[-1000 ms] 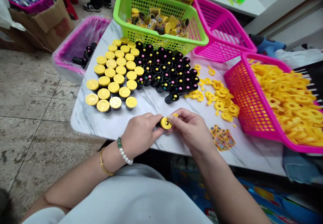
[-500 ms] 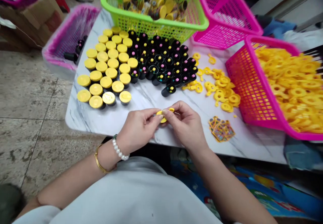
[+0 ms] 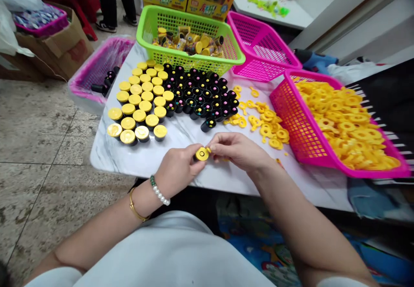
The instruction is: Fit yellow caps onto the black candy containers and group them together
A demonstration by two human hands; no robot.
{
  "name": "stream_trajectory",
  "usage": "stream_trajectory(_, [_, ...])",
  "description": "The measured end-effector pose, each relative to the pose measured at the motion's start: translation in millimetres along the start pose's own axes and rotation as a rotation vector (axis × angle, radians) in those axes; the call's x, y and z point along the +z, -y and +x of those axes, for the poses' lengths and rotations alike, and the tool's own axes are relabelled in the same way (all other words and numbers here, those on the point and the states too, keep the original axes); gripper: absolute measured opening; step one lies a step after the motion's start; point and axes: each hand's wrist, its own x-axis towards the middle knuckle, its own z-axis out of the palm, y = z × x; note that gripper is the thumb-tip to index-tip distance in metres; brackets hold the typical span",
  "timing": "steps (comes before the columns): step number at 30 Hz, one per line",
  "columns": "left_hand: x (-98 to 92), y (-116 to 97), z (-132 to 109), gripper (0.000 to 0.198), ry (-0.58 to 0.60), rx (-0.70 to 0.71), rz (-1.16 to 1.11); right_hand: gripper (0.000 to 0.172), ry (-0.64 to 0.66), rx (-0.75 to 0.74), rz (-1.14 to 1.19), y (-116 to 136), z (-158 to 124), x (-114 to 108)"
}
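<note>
Between my hands is a small black cup with a yellow cap [image 3: 202, 154], its top facing up and showing a dark ring opening. My left hand [image 3: 176, 166] grips its side, thumb and fingers around it. At the cap's right edge, my right hand [image 3: 237, 150] pinches a small yellow piece [image 3: 208, 150] that touches or joins the cap; I cannot tell which. Beyond my hands one open black cup [image 3: 208, 124] lies tilted, with small coloured bits inside. Past it stand several open black cups [image 3: 207, 93] in a cluster, and to their left rows of yellow-capped cups [image 3: 139, 115].
Loose yellow ring-shaped caps [image 3: 267, 125] lie right of the black cups. A pink basket [image 3: 318, 140] full of them stands at the right. Behind are a green basket [image 3: 190, 60] of finished-looking cups and another pink basket [image 3: 255, 71]. A lined pink basket [image 3: 86, 78] stands left of the table [image 3: 129, 162].
The view has tilted up, bringing yellow boxes into sight. The cap in my left hand now faces up, with its ring visible. My right hand has drawn to the cap's right edge, covering most of the printed cards.
</note>
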Motion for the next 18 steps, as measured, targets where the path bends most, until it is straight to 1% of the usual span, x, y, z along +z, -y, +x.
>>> stream_trajectory(1, [-1.9, 0, 1, 0.016, 0.015, -0.012, -0.027, 0.039, 0.053, 0.023, -0.030, 5, 5, 0])
stream_trajectory(3, [-4.6, -1, 4, 0.014, 0.046, -0.034, -0.080, 0.039, 0.108, 0.040, -0.102, 13, 10, 4])
stream_trajectory(6, [-6.4, -1, 10, 0.010, 0.092, -0.052, -0.116, 0.037, 0.091, 0.025, -0.181, 14, 7, 12])
stream_trajectory(8, [-5.7, 0, 10, 0.009, 0.130, -0.062, -0.106, 0.036, 0.062, 0.023, -0.186, 12, 0, 18])
stream_trajectory(9, [-4.5, 1, 8, 0.010, 0.127, -0.073, -0.097, 0.037, 0.050, 0.028, -0.174, 10, -4, 21])
stream_trajectory(11, [-0.3, 4, 2, 0.019, 0.061, -0.094, -0.090, 0.041, 0.019, 0.052, -0.129, 7, -9, 28])
stream_trajectory(13, [4.6, 7, -8, 0.033, -0.073, -0.092, -0.120, 0.042, -0.035, 0.073, -0.062, 5, -7, 37])
stream_trajectory(15, [6.8, 9, -17, 0.032, -0.186, -0.074, -0.188, 0.039, -0.128, 0.055, 0.008, 3, 2, 46])
stream_trajectory(17, [3.6, 9, -25, 0.025, -0.239, -0.082, -0.238, 0.036, -0.209, -0.010, 0.056, 4, 18, 55])
stream_trajectory(18, [0.0, 9, -28, 0.023, -0.246, -0.092, -0.244, 0.035, -0.231, -0.048, 0.071, 5, 26, 60])
